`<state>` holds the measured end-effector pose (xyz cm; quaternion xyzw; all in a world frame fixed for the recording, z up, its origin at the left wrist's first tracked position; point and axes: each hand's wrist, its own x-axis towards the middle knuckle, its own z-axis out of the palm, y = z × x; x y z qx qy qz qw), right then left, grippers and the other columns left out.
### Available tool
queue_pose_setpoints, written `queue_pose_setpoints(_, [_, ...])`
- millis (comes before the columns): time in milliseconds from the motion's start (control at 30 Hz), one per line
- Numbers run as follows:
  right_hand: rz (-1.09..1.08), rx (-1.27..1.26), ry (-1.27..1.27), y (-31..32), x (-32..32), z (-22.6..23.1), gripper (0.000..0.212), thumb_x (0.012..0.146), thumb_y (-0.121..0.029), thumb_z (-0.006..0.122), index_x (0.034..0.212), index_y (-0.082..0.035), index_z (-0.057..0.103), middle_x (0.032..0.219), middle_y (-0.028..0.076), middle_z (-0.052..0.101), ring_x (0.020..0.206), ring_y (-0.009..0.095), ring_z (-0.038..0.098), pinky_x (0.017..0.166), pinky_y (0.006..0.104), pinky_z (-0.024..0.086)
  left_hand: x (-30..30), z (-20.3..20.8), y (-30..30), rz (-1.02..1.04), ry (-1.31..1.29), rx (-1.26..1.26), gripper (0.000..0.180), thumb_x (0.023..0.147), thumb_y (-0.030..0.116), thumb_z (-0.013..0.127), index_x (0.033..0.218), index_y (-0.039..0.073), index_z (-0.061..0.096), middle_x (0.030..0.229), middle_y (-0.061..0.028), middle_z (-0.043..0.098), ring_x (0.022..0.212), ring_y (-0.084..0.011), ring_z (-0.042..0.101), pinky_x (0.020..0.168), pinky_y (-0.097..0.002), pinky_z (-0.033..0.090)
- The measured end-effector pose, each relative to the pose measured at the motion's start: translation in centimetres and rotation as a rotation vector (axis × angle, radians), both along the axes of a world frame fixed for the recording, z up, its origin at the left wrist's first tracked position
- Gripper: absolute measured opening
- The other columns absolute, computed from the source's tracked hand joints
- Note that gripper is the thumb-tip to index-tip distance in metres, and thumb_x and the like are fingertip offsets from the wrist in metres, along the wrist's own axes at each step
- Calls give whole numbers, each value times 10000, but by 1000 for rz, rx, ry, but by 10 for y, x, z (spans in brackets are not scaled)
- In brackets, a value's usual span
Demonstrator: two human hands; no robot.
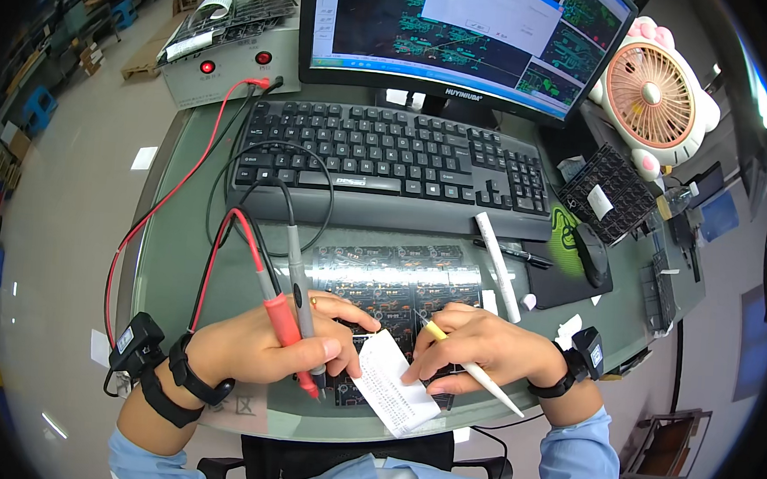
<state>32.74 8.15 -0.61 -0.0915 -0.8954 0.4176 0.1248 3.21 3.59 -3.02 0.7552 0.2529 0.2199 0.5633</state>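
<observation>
My left hand (263,346) is closed around two test probes, a red one (282,321) and a grey one (297,274), their tips pointing down toward me. Between its fingers and my right hand lies a small white printed sheet (396,394), tilted over the near edge of a dark circuit board panel (381,283). My right hand (491,343) grips a tapered white pen-like stick (489,384) with a yellow end. Fingertips of the right hand touch the sheet. Both hands hide part of the board.
Behind the board are a black keyboard (388,161) and a monitor (466,34). A white tube (498,266), black pen (523,255) and mouse (590,254) lie to the right. Red and black leads run to a grey box (236,68) at far left. A fan (651,93) stands at back right.
</observation>
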Motion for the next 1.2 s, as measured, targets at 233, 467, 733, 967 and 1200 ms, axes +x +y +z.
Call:
queue_pose_setpoints(233, [11,-10,-3,-1,1,-1,206,856,-249,750,1030,-143,717,921,6,686,834,195,590,759,325,418,0,0,-3,29,-13,-62,470,972,299,288,800,50,648,1067,-56,725,1305,-336,487,1083,-485,322])
queue_pose_setpoints(467, [18,-13,-3,1,-3,-2,203,860,-245,747,1031,-140,715,917,0,685,841,191,593,768,324,415,-2,0,-3,27,6,-57,475,972,300,286,800,46,649,1059,-54,725,1299,-332,492,1070,-486,335])
queue_pose_setpoints(733, [-16,-71,53,1,7,6,168,895,-221,714,1009,-98,705,935,37,682,893,235,603,833,379,450,5,0,7,-2,-77,67,490,994,348,318,751,27,597,1013,-115,729,1239,-337,522,1011,-461,398])
queue_pose_setpoints(967, [-919,-59,179,77,77,37,176,987,-205,574,1012,-43,637,934,106,686,1006,225,640,803,359,508,6,6,-1,44,-28,77,535,971,342,307,863,-7,697,904,-114,739,1145,-322,597,929,-433,455])
queue_pose_setpoints(1200, [-815,-90,542,85,89,22,140,999,-160,521,936,-36,532,933,163,687,918,276,643,895,393,488,5,4,-2,61,-63,-51,442,952,251,353,936,19,729,792,-79,677,1185,-324,588,965,-445,438])
